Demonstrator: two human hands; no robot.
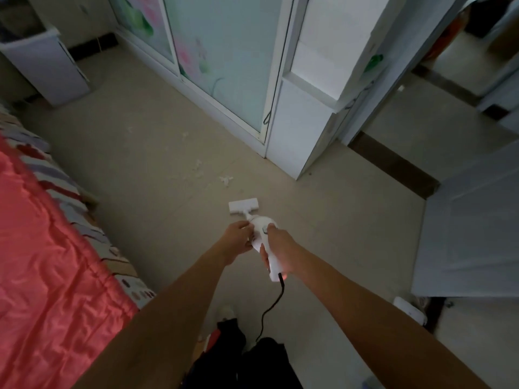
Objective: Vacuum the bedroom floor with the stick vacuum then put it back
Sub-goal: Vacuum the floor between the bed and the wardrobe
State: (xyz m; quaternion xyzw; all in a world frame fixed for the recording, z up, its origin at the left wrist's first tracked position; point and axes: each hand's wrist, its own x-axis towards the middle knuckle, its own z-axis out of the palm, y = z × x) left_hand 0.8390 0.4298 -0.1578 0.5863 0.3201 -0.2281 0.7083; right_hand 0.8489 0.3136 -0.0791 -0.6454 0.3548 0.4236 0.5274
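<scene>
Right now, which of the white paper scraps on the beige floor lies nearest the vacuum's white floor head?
The scrap just beyond the white floor head, near the wardrobe corner. The other scraps lie farther off, toward the sliding doors.

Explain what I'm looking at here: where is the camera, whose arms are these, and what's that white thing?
There is no robot. One wide-angle camera sits on a person's head, looking down at their own bare arms. The right hand has its grip around the handle of a white stick vacuum; the left hand steadies its body. A black cord trails from the handle. The vacuum's floor head rests on the pale bedroom floor, just short of scattered white paper scraps. A bed with a red cover is on the left, a wardrobe ahead.
</scene>
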